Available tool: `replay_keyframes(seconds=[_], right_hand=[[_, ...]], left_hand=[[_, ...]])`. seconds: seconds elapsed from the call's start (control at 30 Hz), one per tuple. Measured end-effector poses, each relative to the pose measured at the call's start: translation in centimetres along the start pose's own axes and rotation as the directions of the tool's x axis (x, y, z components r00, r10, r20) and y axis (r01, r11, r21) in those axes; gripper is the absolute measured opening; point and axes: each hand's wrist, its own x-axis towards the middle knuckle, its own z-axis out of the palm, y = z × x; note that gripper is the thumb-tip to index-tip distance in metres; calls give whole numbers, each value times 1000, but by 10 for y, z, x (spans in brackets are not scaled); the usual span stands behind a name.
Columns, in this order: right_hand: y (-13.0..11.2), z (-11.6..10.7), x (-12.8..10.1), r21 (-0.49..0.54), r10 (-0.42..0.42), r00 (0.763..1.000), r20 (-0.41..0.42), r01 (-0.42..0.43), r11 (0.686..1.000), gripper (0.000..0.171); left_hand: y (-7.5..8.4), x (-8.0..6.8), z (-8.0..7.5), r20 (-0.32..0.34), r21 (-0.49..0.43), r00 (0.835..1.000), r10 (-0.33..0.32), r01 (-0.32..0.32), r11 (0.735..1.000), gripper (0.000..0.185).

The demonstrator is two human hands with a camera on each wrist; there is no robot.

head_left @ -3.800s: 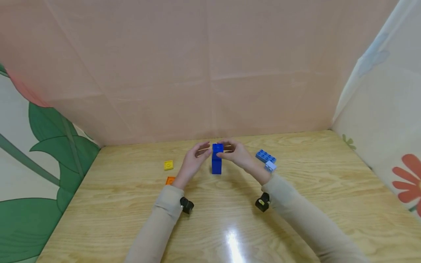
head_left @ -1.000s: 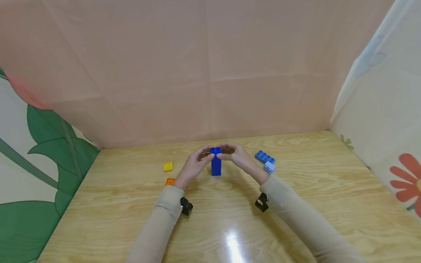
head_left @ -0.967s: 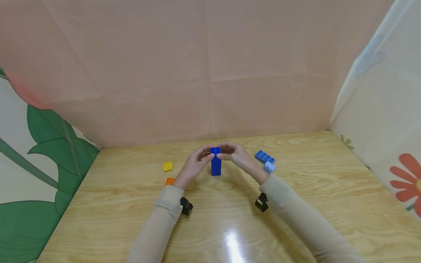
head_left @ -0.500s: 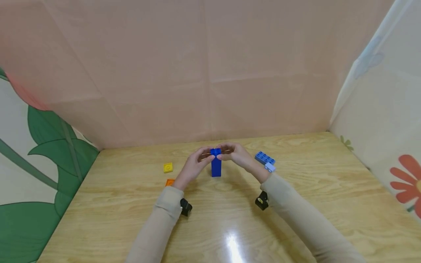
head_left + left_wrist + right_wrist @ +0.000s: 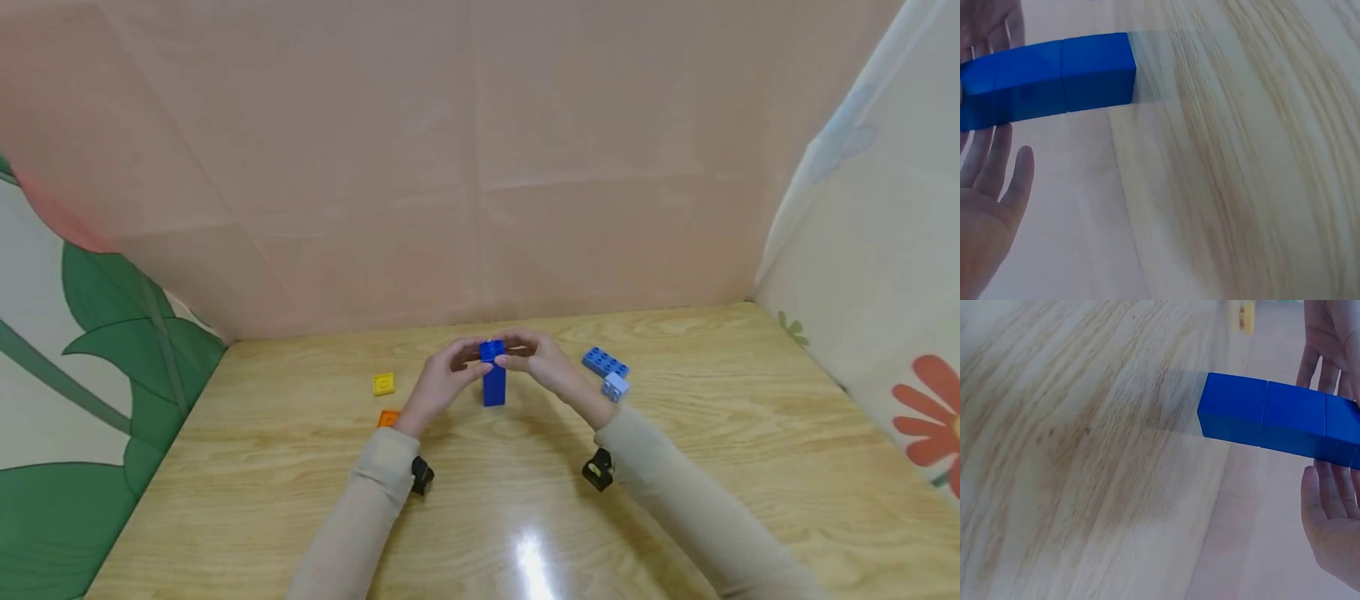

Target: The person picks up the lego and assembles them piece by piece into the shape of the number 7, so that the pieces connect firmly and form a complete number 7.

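Note:
A tower of stacked dark blue toy bricks (image 5: 494, 390) stands upright on the table, studs at its top. My left hand (image 5: 441, 379) is at its upper left, thumb in front and fingers behind. My right hand (image 5: 546, 365) grips the top from the right, its thumb across the front face. Seams between the bricks of the tower (image 5: 1063, 75) show in the left wrist view, where the left hand (image 5: 985, 212) is below it. In the right wrist view, the right hand (image 5: 1332, 531) reaches behind the tower (image 5: 1272, 419); the top is cut off.
Left of the hands lie a yellow plate (image 5: 383, 383) and an orange plate (image 5: 387, 418), the latter partly behind the left wrist. On the right, a blue brick (image 5: 605, 362) lies against a light blue brick (image 5: 616, 386). A pink cloth (image 5: 480, 208) hangs behind the wooden table (image 5: 300, 483).
Since the oldest frame, the left hand has closed in on the tower's top. In the last half second its thumb has slid slightly down and right across the front; the tower stays put.

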Motion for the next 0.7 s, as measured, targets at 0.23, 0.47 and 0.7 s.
replay_keyframes(seconds=[0.23, 0.47, 0.7], right_hand=[[-1, -2, -3, -37, -6, 1000, 13, 6, 999, 44], [-2, -3, -3, -46, 23, 999, 35, -22, 999, 45], [-4, -4, -2, -41, 18, 999, 31, -17, 999, 47]], left_hand=[[1, -1, 4, -15, 69, 998, 69, -67, 995, 40], [5, -4, 4, 15, 131, 996, 87, -88, 987, 40], [7, -3, 3, 31, 158, 996, 83, -87, 984, 40]])
